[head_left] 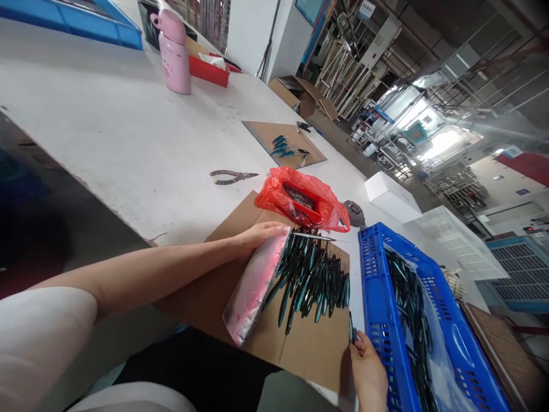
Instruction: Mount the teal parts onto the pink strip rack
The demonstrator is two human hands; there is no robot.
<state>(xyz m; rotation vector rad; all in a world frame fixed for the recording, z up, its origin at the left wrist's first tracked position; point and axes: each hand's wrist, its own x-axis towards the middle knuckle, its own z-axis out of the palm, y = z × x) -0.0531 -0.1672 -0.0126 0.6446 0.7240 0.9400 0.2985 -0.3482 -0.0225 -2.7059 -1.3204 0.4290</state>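
We see the right hand point(366, 372) cut off by the bottom edge. We cannot tell what the thin dark thing point(350, 329) at its fingers is. The blue crate point(377, 274) goes off that edge too, hiding part of its dark pieces point(409, 309).

Right, on my screen now a pink-and-white padded block point(254, 286) lies slanted on brown cardboard point(309, 355), a dense fan of slim teal-and-black pieces point(306, 280) spreading from its long edge, tips pointing all ways, a thin steel rod point(313, 236) lying across the top of the fan, and one more slim dark piece point(350, 329) pinched upright just off the cardboard's right edge
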